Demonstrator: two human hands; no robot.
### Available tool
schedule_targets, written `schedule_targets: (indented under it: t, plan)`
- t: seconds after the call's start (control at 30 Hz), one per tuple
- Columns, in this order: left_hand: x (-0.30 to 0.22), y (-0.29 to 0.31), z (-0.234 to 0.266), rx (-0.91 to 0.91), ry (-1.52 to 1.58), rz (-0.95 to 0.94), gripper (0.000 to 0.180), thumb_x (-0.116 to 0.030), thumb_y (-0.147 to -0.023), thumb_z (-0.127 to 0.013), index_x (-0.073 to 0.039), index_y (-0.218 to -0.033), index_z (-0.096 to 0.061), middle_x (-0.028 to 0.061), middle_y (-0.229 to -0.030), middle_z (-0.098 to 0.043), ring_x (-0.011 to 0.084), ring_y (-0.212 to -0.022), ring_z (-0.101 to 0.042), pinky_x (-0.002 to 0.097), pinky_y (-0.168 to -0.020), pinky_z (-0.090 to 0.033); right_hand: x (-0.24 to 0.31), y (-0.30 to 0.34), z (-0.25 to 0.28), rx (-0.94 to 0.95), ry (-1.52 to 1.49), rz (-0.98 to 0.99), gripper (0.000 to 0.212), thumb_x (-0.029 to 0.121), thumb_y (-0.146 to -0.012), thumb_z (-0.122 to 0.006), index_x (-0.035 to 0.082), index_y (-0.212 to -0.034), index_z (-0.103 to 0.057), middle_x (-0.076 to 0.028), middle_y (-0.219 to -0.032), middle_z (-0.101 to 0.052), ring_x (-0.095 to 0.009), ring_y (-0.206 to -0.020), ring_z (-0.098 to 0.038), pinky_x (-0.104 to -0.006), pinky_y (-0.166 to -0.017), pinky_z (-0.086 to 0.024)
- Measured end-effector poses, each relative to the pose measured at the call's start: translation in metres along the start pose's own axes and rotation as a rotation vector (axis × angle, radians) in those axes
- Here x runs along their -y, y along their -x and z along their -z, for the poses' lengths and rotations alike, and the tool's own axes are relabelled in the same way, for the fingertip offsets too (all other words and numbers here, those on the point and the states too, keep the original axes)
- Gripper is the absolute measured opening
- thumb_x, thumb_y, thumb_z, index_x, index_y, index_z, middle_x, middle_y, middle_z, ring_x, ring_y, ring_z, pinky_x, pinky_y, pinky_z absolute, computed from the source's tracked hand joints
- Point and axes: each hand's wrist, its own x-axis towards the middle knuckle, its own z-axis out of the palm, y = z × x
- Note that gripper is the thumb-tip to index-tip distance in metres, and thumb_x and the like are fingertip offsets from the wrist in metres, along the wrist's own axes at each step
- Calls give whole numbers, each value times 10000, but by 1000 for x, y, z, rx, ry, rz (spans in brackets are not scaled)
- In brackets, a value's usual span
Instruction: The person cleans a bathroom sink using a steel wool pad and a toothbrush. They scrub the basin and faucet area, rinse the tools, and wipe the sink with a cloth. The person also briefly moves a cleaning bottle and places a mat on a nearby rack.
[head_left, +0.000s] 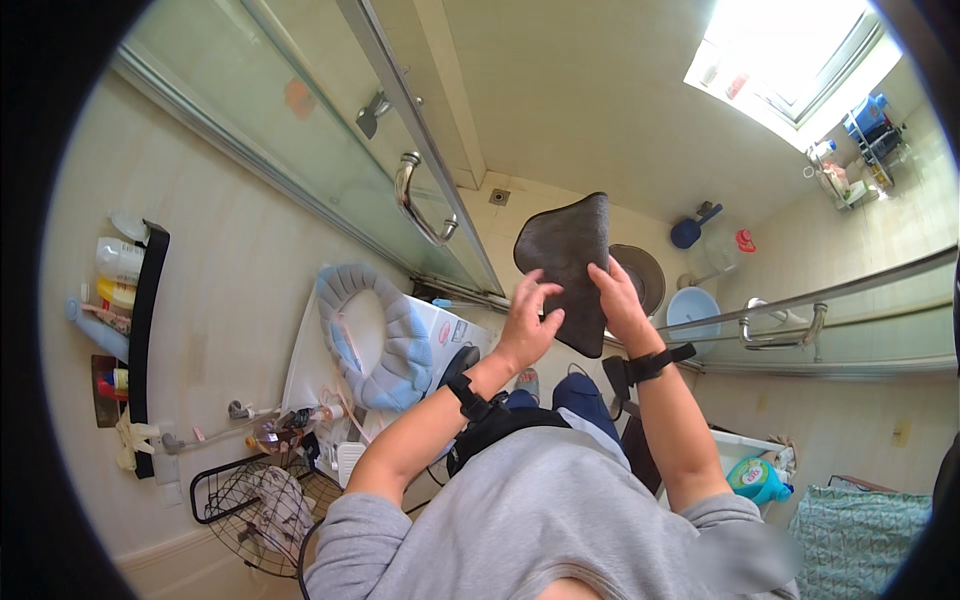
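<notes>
While bottles (120,260) crowd a black wall shelf (150,350) at far left, a wire basket (230,467) holding a patterned cloth (280,505) sits nearer the person. Next comes a padded grey-blue ring (405,362) on a white surface, then a glass shower door with a metal handle (408,195). Toward the middle, the left hand (530,325) has a loose grip, fingers parted and bent by the dark mat (566,245); whether they touch it, I cannot tell. Raised before the person, the mat is held at its right edge by the right hand (622,300), whose grip is closed, thumb on the near face. Beyond it are a brown basin (655,265), a light blue basin (692,308) and, nearer, a turquoise detergent bottle (757,482).
</notes>
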Motion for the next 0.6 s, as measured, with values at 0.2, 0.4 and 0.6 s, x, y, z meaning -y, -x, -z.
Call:
schedule_targets:
  t: [0.2,0.4,0.6]
  plan:
    - [36,-60,2,17,669,894,593,-521,-1027,-656,-142,-1463,-523,66,-1302,-581,213,-1087,-577,414,-1014,-464,43,-64,3,175,-57,-116,393,209,-1128,-545,35,-1480,-561,-86,-1327,-706,-214,-1158,-701,-375,-984,-584]
    - [57,-118,-4,87,1154,1098,502,-548,-1076,-574,-133,-1355,-608,33,-1198,-667,205,-1035,-634,405,-923,-520,82,-154,-3,255,-9,-247,403,260,-1135,-540,39,-1471,-562,-103,-1330,-702,-228,-1149,-703,-383,-988,-585]
    - [79,-173,-20,-216,1379,1024,290,-189,-1096,-611,32,-1270,-681,103,-1201,-751,230,-1075,-723,387,-954,-586,103,-258,7,313,235,-264,423,283,-1138,-541,13,-1463,-558,-98,-1292,-703,-203,-1136,-685,-358,-997,-559]
